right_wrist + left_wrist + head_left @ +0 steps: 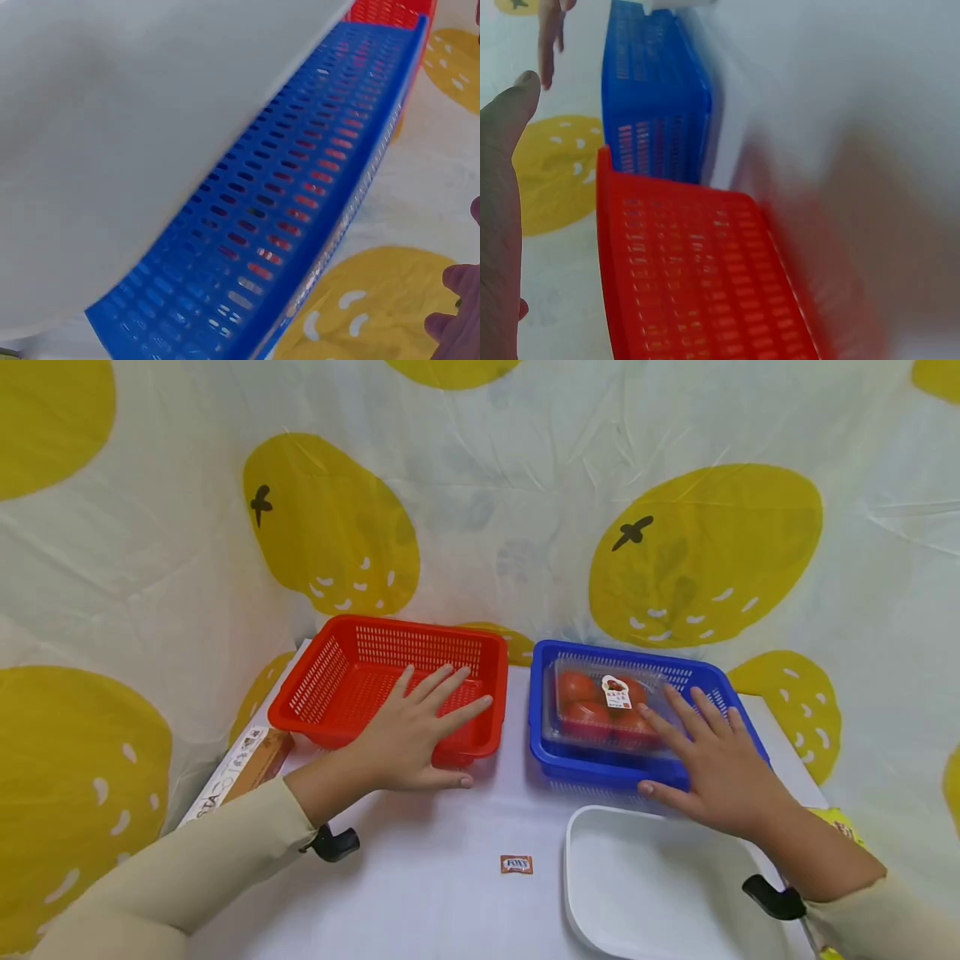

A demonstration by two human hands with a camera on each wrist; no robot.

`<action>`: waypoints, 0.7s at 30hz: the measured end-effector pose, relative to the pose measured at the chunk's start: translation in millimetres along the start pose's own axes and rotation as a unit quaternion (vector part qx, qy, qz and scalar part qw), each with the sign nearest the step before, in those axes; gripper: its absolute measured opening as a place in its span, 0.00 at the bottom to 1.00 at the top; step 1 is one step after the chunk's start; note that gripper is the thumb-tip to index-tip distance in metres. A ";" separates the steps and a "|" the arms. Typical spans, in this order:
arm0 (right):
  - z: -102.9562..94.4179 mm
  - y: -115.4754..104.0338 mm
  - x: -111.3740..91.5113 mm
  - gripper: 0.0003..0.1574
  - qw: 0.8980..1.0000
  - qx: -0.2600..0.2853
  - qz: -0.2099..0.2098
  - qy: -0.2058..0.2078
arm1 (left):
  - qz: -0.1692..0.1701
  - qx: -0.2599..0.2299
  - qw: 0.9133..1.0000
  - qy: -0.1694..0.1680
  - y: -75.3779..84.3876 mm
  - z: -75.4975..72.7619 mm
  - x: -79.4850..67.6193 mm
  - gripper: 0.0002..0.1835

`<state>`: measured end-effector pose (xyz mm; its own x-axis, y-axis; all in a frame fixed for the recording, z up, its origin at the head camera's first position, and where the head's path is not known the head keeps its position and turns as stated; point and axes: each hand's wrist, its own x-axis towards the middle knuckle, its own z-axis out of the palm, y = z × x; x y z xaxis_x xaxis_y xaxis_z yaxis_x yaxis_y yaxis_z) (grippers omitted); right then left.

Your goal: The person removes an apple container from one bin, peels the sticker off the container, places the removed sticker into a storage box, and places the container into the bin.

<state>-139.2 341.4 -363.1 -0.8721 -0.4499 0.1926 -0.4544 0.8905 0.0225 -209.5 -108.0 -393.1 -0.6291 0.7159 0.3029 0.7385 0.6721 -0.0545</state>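
Observation:
In the head view my left hand (408, 731) is spread flat above the front of a red plastic basket (300, 693), which holds nothing I can see. My right hand (723, 764), fingers also spread, hovers over the front right of a blue plastic basket (558, 768). Inside the blue basket lies a clear plastic box of tomatoes (588, 720) with a white label on its lid. Neither hand grips anything. The left wrist view shows the red basket's slotted side (697, 277); in the right wrist view, the blue basket's side (277, 180) fills the middle.
A white tray (660, 885) stands in front of the blue basket. On the white table lies a small brown Fox's packet (517, 864). A long box (240, 768) lies left of the red basket. Yellow packaging (836, 818) shows partly behind the right forearm. Lemon-patterned cloth (517, 527) hangs behind.

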 end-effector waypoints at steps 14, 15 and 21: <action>-8.7 34.0 13.5 0.64 0.993 0.107 0.051 -0.001 | -0.037 -0.071 0.996 0.033 37.4 6.9 34.8 0.56; -8.4 36.8 14.2 0.63 0.992 0.117 0.051 0.004 | -0.037 -0.078 0.996 0.037 40.4 7.7 37.2 0.55; -13.8 55.9 19.2 0.56 0.980 0.193 0.038 0.029 | -0.039 -0.112 0.991 0.068 59.9 11.4 51.0 0.53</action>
<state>-178.8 383.4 -344.6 -0.8995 -0.3678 0.2357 -0.4327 0.8241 -0.3655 -200.1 -29.0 -391.7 -0.6593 0.6210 0.4240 0.7337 0.6547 0.1819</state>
